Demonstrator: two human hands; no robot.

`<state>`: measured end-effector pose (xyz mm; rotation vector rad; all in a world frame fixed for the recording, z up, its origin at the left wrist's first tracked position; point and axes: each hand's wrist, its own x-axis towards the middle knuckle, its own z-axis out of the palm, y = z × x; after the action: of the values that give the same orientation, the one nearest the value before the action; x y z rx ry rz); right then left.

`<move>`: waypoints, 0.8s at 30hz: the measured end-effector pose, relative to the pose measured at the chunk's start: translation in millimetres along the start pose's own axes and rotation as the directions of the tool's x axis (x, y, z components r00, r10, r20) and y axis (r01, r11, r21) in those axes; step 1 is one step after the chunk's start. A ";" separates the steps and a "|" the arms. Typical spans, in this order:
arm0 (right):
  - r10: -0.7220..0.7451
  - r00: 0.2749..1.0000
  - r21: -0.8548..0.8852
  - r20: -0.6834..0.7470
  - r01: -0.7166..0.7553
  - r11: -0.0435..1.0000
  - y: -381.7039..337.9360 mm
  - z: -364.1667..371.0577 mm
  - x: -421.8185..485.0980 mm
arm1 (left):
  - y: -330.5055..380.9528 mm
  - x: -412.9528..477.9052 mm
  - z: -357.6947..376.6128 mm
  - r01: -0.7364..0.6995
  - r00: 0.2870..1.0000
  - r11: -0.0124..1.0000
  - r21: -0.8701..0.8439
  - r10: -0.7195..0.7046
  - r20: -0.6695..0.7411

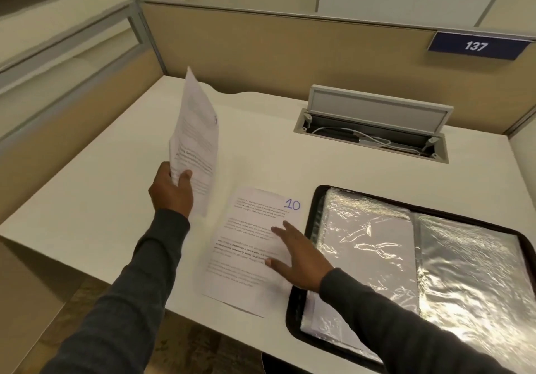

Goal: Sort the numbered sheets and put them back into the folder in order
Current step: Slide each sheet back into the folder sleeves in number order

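My left hand [171, 190] grips the lower edge of a bundle of printed sheets [195, 138], held upright above the desk. A sheet marked "10" in blue [243, 257] lies flat on the desk just left of the folder. My right hand [298, 256] rests on that sheet's right side with straight, spread fingers. The black folder [300, 309] lies open at the right, showing shiny clear plastic sleeves [435, 257].
The white desk [101, 214] is walled by tan partitions at the back and left. An open grey cable hatch [374, 130] with wires sits in the desk's far right. A blue "137" plate [475, 45] hangs on the back partition. The desk's front edge runs under my forearms.
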<state>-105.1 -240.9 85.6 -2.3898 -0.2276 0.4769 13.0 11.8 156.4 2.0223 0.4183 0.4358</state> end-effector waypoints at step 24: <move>0.580 0.629 0.804 -0.518 0.126 0.581 225.7 -272.9 -137.0 | 133.9 -252.3 286.9 0.261 0.599 0.958 -0.115 -0.067 0.798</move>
<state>-114.6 -611.6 166.8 -1.4957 0.6300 -0.3181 -58.5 -384.4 113.1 1.7185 -0.0133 -0.5338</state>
